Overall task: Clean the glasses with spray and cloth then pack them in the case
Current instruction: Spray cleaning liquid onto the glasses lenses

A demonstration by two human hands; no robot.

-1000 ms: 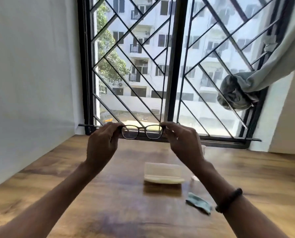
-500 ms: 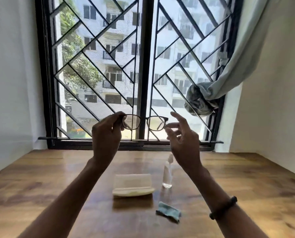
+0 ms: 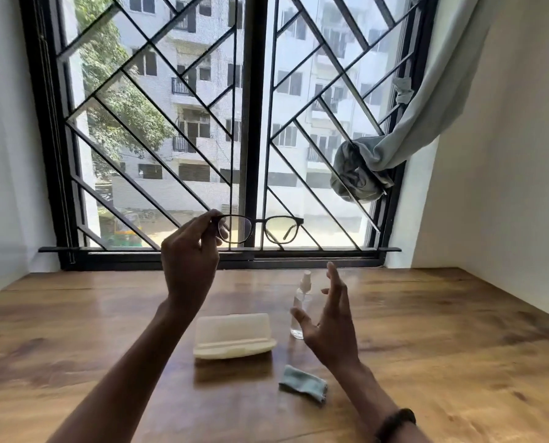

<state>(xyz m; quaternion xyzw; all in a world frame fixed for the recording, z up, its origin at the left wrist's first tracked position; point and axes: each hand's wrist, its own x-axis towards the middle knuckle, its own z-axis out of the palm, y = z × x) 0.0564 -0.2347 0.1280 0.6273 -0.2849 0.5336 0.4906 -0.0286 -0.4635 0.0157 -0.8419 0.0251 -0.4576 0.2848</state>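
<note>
Left hand pinches glasses at one end; frame lies level, left-right, lenses facing window. Right hand spread, holding nothing.

Hard daylight comes through the window dead ahead, so everything is backlit. The buildings outside are washed out, close to blown. The left hand and right hand read dark against it, and the glasses show as a thin dark outline. The tabletop takes a pale sheen near the window; the case throws a soft shadow toward the camera. The right wall is lit evenly. Wide-angle bend curves the window frame and wall edges at the sides. Detail is soft throughout, and the right hand's fingertips are slightly smeared
</note>
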